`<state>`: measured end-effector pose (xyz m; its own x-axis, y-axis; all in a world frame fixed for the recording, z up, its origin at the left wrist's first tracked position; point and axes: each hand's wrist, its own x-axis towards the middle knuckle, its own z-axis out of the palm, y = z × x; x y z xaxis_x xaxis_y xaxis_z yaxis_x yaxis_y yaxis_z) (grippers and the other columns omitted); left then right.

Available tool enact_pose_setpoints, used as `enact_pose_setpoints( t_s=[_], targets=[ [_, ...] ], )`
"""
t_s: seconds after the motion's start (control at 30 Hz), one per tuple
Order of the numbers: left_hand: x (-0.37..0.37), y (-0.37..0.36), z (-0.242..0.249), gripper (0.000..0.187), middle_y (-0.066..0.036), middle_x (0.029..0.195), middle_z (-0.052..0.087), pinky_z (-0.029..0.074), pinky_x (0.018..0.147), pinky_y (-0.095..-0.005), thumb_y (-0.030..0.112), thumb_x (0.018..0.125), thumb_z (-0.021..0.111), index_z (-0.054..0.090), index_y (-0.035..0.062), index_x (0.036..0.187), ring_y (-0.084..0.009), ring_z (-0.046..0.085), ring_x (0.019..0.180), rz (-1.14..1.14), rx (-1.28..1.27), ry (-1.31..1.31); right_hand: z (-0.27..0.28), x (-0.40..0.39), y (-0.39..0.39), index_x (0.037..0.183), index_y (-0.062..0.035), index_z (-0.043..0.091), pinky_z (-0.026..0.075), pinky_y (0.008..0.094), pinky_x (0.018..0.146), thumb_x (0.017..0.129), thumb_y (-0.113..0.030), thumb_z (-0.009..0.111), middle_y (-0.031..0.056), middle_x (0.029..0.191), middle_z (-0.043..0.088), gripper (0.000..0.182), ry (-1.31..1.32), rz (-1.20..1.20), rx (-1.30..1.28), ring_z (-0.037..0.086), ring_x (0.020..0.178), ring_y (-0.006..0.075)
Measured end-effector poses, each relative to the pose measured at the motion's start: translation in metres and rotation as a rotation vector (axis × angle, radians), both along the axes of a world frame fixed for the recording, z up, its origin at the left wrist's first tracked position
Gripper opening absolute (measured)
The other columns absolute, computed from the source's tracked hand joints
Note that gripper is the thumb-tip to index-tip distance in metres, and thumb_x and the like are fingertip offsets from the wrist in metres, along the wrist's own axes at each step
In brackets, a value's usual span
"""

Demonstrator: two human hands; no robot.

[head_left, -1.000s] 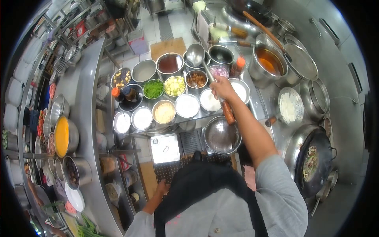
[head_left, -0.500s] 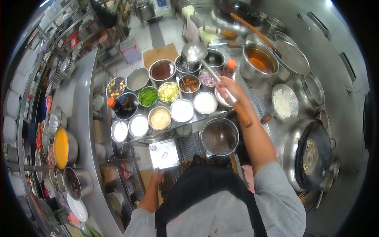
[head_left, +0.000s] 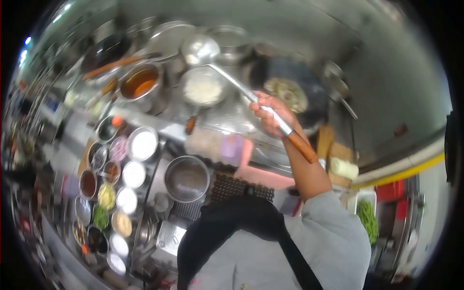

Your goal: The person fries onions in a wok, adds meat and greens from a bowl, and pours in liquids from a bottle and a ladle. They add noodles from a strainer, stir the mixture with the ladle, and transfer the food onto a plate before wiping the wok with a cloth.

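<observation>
My right hand is closed round the metal shaft of a long ladle, just above its wooden end. The ladle's bowl is raised over the stove side, near a perforated strainer with white pieces. Beyond my hand sits a dark wok with pale food in it. My left hand is out of view. The picture is blurred by motion.
A pot of orange-brown liquid stands at the upper left. Tubs of white powder, chopped greens and sliced onion stand at the left. A large steel bowl is near my apron. Green vegetables lie at the right.
The view has turned right, towards the stove and wok. My right hand and the ladle have swung from over the tubs to the stove side. My left hand has left the view.
</observation>
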<state>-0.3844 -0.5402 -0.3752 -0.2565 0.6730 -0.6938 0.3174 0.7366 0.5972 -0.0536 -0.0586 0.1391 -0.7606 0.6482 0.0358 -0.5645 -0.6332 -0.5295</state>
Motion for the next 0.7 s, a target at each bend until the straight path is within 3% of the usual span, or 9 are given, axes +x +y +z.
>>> enact_pose_setpoints(
  t_s=[0.1, 0.2, 0.37, 0.4, 0.5, 0.57, 0.7],
  targets=[
    [-0.010, 0.036, -0.008, 0.024, -0.015, 0.086, 0.067, 0.052, 0.060, -0.0373, 0.018, 0.093, 0.057, 0.060, 0.0009, 0.109, -0.0225, 0.064, 0.068, -0.064, 0.066, 0.017, -0.003, 0.103, 0.001, 0.141, 0.0034, 0.031, 0.037, 0.0184, 0.033, 0.092, -0.005, 0.053, 0.0104, 0.085, 0.055, 0.054, -0.467, -0.408, 0.135, 0.047, 0.054, 0.0067],
    [-0.013, 0.064, -0.008, 0.022, -0.014, 0.085, 0.067, 0.051, 0.062, -0.0376, 0.019, 0.093, 0.057, 0.061, 0.0016, 0.106, -0.0222, 0.065, 0.070, -0.082, 0.130, 0.019, -0.017, 0.187, 0.007, 0.142, 0.0052, 0.035, 0.042, 0.0277, 0.038, 0.090, -0.004, 0.055, 0.0075, 0.076, 0.057, 0.057, -0.981, -0.620, 0.236, 0.050, 0.050, 0.0115],
    [0.001, 0.117, -0.003, 0.021, -0.013, 0.084, 0.068, 0.049, 0.065, -0.0381, 0.021, 0.093, 0.056, 0.063, 0.0026, 0.101, -0.0217, 0.065, 0.074, -0.080, 0.270, -0.108, -0.070, 0.291, 0.034, 0.138, 0.0067, 0.042, 0.043, 0.0291, 0.039, 0.087, -0.006, 0.056, 0.0076, 0.072, 0.058, 0.055, -1.261, -0.715, 0.176, 0.051, 0.045, 0.0131],
    [0.007, 0.126, -0.003, 0.021, -0.013, 0.083, 0.068, 0.049, 0.066, -0.0382, 0.021, 0.093, 0.056, 0.063, 0.0028, 0.100, -0.0216, 0.065, 0.074, -0.085, 0.276, -0.109, -0.077, 0.300, 0.038, 0.136, 0.0072, 0.044, 0.044, 0.0291, 0.038, 0.086, -0.006, 0.057, 0.0075, 0.071, 0.057, 0.053, -1.333, -0.738, 0.234, 0.051, 0.045, 0.0133],
    [0.034, 0.141, 0.018, 0.022, -0.015, 0.083, 0.068, 0.047, 0.066, -0.0399, 0.021, 0.092, 0.057, 0.064, 0.0005, 0.094, -0.0237, 0.064, 0.072, -0.232, 0.250, 0.222, -0.095, 0.307, 0.049, 0.129, 0.0079, 0.049, 0.044, 0.0294, 0.038, 0.086, -0.007, 0.057, 0.0076, 0.067, 0.056, 0.046, -1.578, -0.778, 0.448, 0.051, 0.044, 0.0138],
    [0.056, 0.137, 0.018, 0.023, -0.017, 0.083, 0.067, 0.048, 0.067, -0.0403, 0.022, 0.091, 0.058, 0.064, -0.0006, 0.091, -0.0256, 0.063, 0.073, -0.140, 0.267, 0.181, -0.103, 0.300, 0.054, 0.124, 0.0075, 0.052, 0.045, 0.0297, 0.038, 0.085, -0.007, 0.058, 0.0079, 0.064, 0.056, 0.042, -1.773, -0.778, 0.649, 0.051, 0.044, 0.0139],
    [0.081, 0.132, 0.007, 0.024, -0.020, 0.081, 0.066, 0.049, 0.069, -0.0420, 0.024, 0.090, 0.058, 0.065, 0.0003, 0.091, -0.0340, 0.065, 0.077, -0.131, 0.232, -0.023, -0.099, 0.272, 0.044, 0.116, 0.0025, 0.055, 0.045, 0.0270, 0.040, 0.089, -0.006, 0.058, 0.0083, 0.072, 0.057, 0.028, -1.189, -0.520, 0.242, 0.051, 0.047, 0.0134]
  ],
)
